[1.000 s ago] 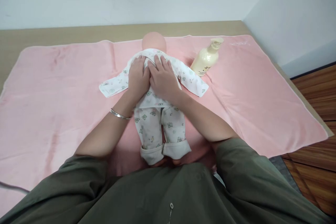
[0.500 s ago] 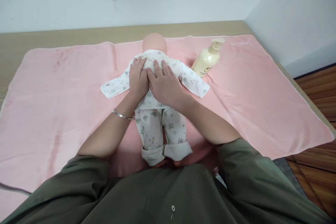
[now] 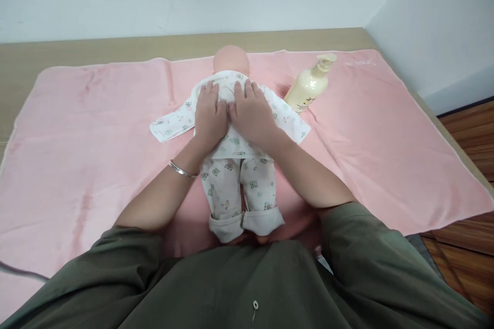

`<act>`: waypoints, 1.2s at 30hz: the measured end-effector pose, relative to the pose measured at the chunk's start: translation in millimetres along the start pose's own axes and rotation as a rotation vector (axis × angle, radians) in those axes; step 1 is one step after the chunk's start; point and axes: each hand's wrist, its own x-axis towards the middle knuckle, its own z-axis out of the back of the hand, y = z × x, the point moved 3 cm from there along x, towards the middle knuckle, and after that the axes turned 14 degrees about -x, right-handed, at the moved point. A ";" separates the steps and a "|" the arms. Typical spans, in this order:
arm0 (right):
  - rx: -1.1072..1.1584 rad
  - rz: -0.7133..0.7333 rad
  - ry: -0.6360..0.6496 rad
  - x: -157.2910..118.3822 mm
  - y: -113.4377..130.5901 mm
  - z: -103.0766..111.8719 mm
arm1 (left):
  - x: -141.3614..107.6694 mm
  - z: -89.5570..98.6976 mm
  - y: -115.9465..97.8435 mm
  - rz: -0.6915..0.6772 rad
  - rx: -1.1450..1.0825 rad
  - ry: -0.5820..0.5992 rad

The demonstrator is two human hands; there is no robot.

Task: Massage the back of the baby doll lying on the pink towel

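A baby doll (image 3: 230, 59) lies face down, its bald head pointing away from me. It wears a white printed top (image 3: 231, 148) and matching trousers (image 3: 259, 184) with rolled cuffs. My left hand (image 3: 211, 115) rests flat on the left side of its upper back. On the right side of the back lies my right hand (image 3: 252, 113), palm down with the fingers pointing toward the head. The two thumbs are close together over the middle of the back. Neither hand grips anything. The doll's face and hands are out of sight.
Beside the doll's right-hand sleeve a cream pump bottle (image 3: 307, 87) leans on the pink blanket (image 3: 116, 128). The blanket covers most of the wooden table (image 3: 154, 47). Walls stand behind and at the right. A dark cable (image 3: 23, 271) lies at the lower left.
Both hands have shifted slightly right on the doll's back. My right hand's fingers have moved up a little toward the head. The whole view has also shifted slightly.
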 end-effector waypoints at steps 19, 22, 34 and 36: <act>-0.070 -0.030 0.020 0.3 -3.3 9.9 | -10.0 -13.6 -20.3 -0.017 0.016 0.075; -0.184 0.011 0.020 -18.8 10.4 16.4 | 2.9 -6.3 -8.6 0.016 0.036 0.062; 0.043 -0.020 0.005 22.9 -17.3 -3.8 | -25.8 -12.4 -50.7 0.004 0.234 0.186; 0.021 -0.012 -0.007 18.3 -13.6 -1.4 | -20.1 -10.1 -45.9 0.022 0.208 0.182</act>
